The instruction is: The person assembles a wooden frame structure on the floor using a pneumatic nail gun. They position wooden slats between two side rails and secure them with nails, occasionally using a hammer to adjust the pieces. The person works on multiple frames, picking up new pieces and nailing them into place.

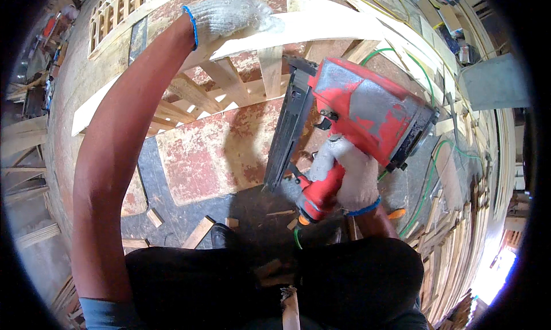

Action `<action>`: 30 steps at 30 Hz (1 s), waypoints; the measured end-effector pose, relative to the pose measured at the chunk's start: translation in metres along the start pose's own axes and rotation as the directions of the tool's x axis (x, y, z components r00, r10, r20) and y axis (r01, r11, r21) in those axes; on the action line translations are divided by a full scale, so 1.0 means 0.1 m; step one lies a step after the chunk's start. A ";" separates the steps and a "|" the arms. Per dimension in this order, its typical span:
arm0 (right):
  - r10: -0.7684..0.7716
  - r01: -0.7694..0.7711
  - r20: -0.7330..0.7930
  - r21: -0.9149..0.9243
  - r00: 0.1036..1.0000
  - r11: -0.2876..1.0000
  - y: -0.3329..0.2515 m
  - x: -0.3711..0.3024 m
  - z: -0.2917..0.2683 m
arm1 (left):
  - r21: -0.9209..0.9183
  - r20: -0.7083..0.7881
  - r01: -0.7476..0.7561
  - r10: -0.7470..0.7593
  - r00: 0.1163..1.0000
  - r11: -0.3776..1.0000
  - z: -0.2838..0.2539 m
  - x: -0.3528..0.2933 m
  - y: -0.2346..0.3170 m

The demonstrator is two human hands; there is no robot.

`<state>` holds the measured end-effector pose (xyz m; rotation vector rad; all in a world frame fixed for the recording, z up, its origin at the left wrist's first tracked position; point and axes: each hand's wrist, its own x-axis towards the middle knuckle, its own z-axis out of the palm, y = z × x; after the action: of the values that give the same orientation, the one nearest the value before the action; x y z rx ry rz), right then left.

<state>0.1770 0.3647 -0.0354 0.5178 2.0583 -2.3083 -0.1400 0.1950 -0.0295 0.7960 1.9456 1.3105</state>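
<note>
My right hand (357, 178), in a pale knit glove with a blue cuff, is wrapped round the handle of a red and grey nail gun (367, 103). The gun's long dark magazine (291, 120) slants down to the left, and its nose is beside a slatted wooden frame. My left hand (229, 17), gloved the same way, reaches far ahead, its fingers closed at the edge of a long pale board (321, 28). That board runs along the top of the frame's slats (224, 80). The left fingertips are partly washed out by glare.
Under the frame is a worn red and cream tabletop (201, 157). A green air hose (427, 186) loops at right, near stacked wood strips (459, 255). Another slatted frame (117, 14) lies at the far left. Wood offcuts (198, 232) are on the dark floor.
</note>
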 end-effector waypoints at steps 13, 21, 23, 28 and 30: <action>0.042 -0.034 0.193 -0.045 0.980 0.998 0.05 -0.14 -0.19 | 0.370 0.043 0.013 -0.031 0.999 0.929 -0.02 -0.02 0.13; 0.069 -0.016 0.229 -0.226 0.971 0.974 0.06 -0.09 -0.24 | 0.397 0.034 -0.032 0.020 0.999 0.917 -0.05 0.01 0.07; 0.055 -0.007 0.237 -0.200 0.970 0.980 0.02 -0.11 -0.25 | 0.429 0.005 0.020 -0.025 1.000 0.903 -0.01 -0.04 0.16; 0.087 -0.063 0.169 -0.140 0.982 0.988 -0.09 -0.12 -0.28 | 0.464 -0.020 0.044 -0.040 0.999 0.884 0.03 -0.12 0.27; 0.069 -0.062 0.176 -0.046 0.982 0.997 -0.17 -0.10 -0.29 | 0.540 -0.039 0.057 -0.043 0.998 0.840 0.04 -0.14 0.29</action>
<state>0.1897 0.3934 -0.0185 0.3582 1.9716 -2.1842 -0.1247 0.1958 -0.0005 0.9839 2.3786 0.7308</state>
